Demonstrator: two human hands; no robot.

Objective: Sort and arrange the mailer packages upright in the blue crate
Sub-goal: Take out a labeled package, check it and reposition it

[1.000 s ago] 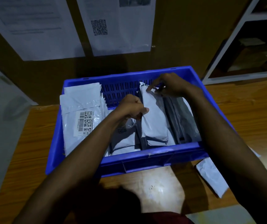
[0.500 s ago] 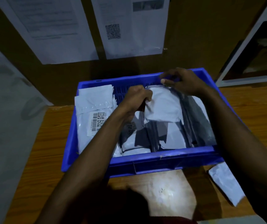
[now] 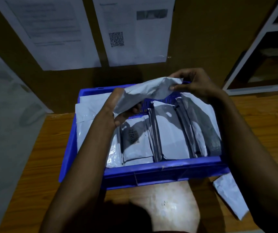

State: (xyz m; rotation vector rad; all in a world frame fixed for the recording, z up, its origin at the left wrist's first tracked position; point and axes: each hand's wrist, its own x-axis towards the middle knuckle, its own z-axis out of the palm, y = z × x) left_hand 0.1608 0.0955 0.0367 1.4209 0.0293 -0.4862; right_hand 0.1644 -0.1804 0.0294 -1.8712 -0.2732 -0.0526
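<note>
A blue crate [image 3: 161, 170] stands on a wooden table and holds several grey and white mailer packages [image 3: 168, 137] on edge, side by side. Above the crate's far half I hold one grey mailer [image 3: 145, 93] lifted clear and lying roughly level. My left hand [image 3: 116, 110] grips its near left end. Fingers of my right hand [image 3: 193, 83] pinch its far right corner. A stack of white mailers [image 3: 87, 115] leans at the crate's left side, partly hidden by my left forearm.
Another white mailer [image 3: 229, 194] lies flat on the wooden table [image 3: 47, 148] to the crate's right front. Printed sheets [image 3: 135, 31] hang on the brown wall behind. A white shelf frame [image 3: 252, 56] stands at the right, and a grey surface borders the left.
The grey mailer, which stood in the crate's middle, has been pulled up out of the row and turned sideways. Both hands rose with it. The camera moved closer.
</note>
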